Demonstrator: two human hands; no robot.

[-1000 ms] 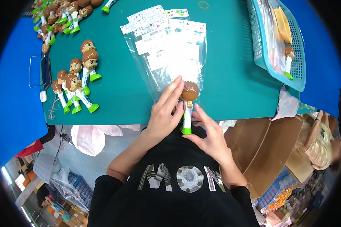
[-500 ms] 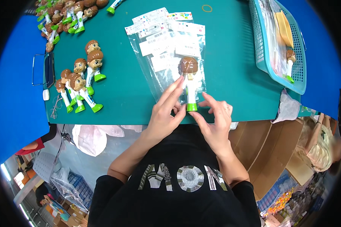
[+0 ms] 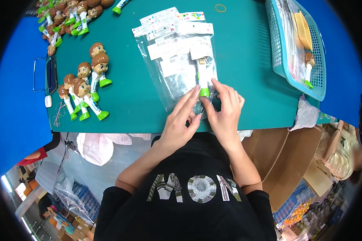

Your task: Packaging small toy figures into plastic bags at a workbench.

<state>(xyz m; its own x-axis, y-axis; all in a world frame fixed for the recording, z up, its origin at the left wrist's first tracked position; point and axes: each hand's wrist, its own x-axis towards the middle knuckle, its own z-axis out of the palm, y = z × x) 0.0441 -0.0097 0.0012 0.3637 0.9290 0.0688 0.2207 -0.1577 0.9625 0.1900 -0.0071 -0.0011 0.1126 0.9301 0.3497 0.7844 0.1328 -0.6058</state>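
Observation:
A toy figure (image 3: 203, 76) with a white body and green base lies in a clear plastic bag (image 3: 211, 68), its brown head hidden under the bag's white label. My left hand (image 3: 182, 118) is closed on the bag's near end, fingertips beside the green base. On the other side, my right hand (image 3: 226, 108) has its thumb against the base and its index finger along the figure's side. Beneath lie several flat clear bags (image 3: 157, 64) with printed headers, fanned out and overlapping.
Several brown-haired figures (image 3: 84, 88) lie left of the bags, and a bigger pile (image 3: 64, 20) fills the far left. A turquoise basket (image 3: 277, 60) at the right holds bags and a figure. A rubber band (image 3: 220, 8) lies at the back; a cardboard box (image 3: 281, 160) stands below the table's right edge.
The figure has moved away from me, deeper into the bag, and its head has gone under the label. My right hand has followed it forward; the left stays by the bag's near end.

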